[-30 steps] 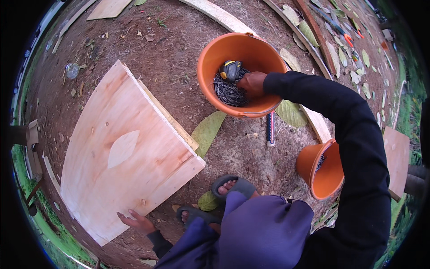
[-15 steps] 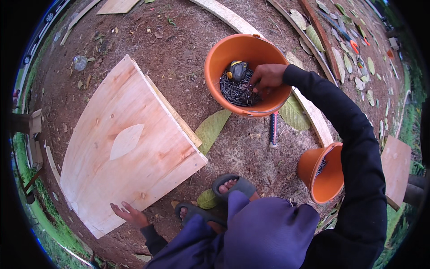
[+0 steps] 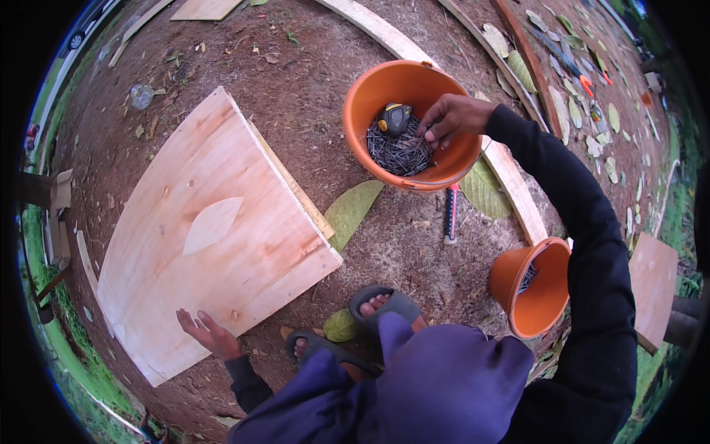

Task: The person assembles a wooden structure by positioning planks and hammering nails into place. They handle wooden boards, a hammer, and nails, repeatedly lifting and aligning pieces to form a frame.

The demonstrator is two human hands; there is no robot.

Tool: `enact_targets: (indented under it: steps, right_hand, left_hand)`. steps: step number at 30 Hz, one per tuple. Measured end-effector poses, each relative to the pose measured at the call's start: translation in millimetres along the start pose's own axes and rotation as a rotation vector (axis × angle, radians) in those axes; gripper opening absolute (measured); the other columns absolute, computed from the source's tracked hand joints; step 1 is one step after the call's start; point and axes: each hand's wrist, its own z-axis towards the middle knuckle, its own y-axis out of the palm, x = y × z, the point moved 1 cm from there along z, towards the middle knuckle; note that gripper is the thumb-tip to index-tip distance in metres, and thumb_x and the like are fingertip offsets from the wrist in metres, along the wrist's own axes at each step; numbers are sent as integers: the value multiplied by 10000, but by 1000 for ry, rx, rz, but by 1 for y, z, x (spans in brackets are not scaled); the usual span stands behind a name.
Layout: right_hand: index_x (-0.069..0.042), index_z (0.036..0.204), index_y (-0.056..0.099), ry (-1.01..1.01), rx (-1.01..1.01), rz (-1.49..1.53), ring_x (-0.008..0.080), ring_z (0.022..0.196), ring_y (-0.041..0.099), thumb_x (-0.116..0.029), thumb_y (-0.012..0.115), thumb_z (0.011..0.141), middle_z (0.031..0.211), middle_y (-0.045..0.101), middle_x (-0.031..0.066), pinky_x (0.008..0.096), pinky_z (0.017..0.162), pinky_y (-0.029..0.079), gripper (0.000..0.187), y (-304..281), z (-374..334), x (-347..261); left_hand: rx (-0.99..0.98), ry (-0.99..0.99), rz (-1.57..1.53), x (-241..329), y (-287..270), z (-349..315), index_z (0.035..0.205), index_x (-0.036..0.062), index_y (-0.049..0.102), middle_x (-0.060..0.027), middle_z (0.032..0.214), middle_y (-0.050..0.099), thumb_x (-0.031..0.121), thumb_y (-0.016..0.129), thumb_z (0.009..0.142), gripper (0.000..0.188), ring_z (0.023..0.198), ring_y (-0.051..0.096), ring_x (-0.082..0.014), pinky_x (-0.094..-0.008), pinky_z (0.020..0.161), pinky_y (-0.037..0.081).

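My right hand (image 3: 448,123) reaches over the rim of a large orange bucket (image 3: 373,80), fingers pinched together. Whatever they hold, if anything, is too small to make out. Below the fingertips lies a heap of dark nails (image 3: 399,155), with a black and yellow tape measure (image 3: 395,119) on top. My left hand (image 3: 211,337) is open, fingers spread, over the near edge of a plywood panel (image 3: 214,170); I cannot tell whether it touches. The panel has one curved side and a pale leaf-shaped patch, and another board shows beneath its right edge.
A hammer or similar tool with a red and dark handle (image 3: 450,214) lies beside the large bucket. A smaller orange bucket (image 3: 510,277) with nails leans near my right arm. Timber strips (image 3: 518,192), a saw with orange handle (image 3: 586,83) and big leaves (image 3: 353,211) lie on the soil.
My right hand has risen slightly and shifted right, off the nails, with its fingers still pinched. My left hand has moved a little upward over the panel, staying open.
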Motion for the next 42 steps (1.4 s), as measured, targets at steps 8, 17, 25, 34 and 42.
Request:
enact_targets:
  steps: [8, 17, 25, 34, 42]
  right_hand:
    - [25, 1123, 713, 32, 94, -118, 104, 709, 691, -117, 722, 930, 860, 727, 61, 246, 672, 586, 239, -3, -9, -4]
    - [9, 1170, 722, 42, 105, -193, 88, 709, 685, -166, 712, 942, 871, 743, 54, 239, 650, 565, 288, 0, -21, -16]
    - [15, 1172, 716, -47, 176, -166, 63, 772, 683, -142, 669, 981, 921, 757, 35, 224, 667, 556, 251, 3, -25, -25]
    - [22, 1100, 732, -80, -140, 167, 65, 683, 661, -112, 699, 951, 833, 732, 30, 186, 586, 531, 203, 112, -35, -108]
    - [35, 1086, 720, 4, -503, -140, 102, 657, 673, -166, 674, 937, 842, 724, 66, 228, 586, 545, 254, 211, 2, -150]
  left_hand:
    - [-45, 40, -111, 24, 22, 9, 1537, -3, 293, -198, 1569, 354, 360, 522, 1037, 660, 1462, 342, -321, -478, 1194, 269]
    - [-84, 58, -255, 51, 50, 9, 1556, 1, 254, -237, 1555, 365, 334, 530, 1027, 684, 1461, 349, -320, -468, 1194, 272]
    - [-149, 72, -304, 73, 68, -2, 1568, -1, 227, -246, 1559, 365, 325, 523, 1030, 695, 1457, 354, -333, -468, 1200, 262]
    - [-734, -186, -802, 165, 99, -15, 1435, -91, 395, -234, 1300, 604, 476, 330, 1089, 667, 1274, 566, -314, -422, 1131, 396]
    - [-1552, -837, -1628, 175, 144, -63, 1400, -8, 465, -169, 1249, 635, 626, 175, 1066, 773, 1165, 642, -278, -400, 1038, 506]
